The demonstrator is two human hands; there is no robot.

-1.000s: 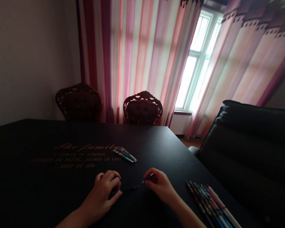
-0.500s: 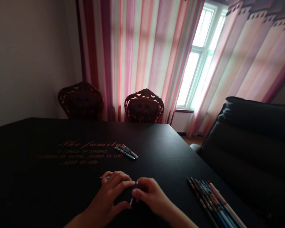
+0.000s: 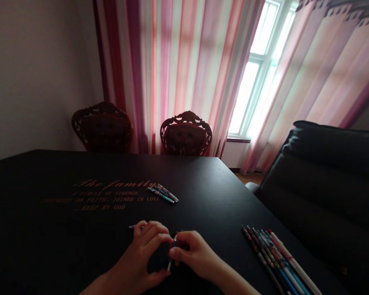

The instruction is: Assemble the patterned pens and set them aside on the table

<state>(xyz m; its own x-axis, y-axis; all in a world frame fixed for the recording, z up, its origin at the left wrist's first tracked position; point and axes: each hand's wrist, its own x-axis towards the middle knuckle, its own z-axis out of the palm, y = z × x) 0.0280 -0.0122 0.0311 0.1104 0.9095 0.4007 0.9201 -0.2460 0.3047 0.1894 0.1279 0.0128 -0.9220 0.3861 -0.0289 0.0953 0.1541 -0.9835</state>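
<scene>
- Black tabletop (image 3: 199,176) fills the lower part of my head view, with orange lettering (image 3: 107,194) across its left half.
- My right hand (image 3: 189,250) has a slim pen piece (image 3: 172,250), blue with a silvery lower end, pinched between thumb and forefinger. I see the piece tilted, close to upright in the view, between my two hands and low in the middle of the picture.
- My left hand (image 3: 144,256) arches over the table, its forefinger by the upper end of that piece and its thumb by the lower. I can't tell whether they press on it or only touch.
- A second pen (image 3: 131,227) pokes out beyond the outer fingers of my left hand; the rest is hidden, so I can't tell if those fingers grip it.
- Past my hands, a small bunch of pens (image 3: 163,194), one of them teal, lies slantwise at the right end of the lettering.
- To the right of my right forearm I have a row of pens (image 3: 276,258) side by side, a red-tipped one outermost.
- Beyond the far edge stand two carved chairs (image 3: 186,137), with a striped curtain (image 3: 169,73) behind them.
</scene>
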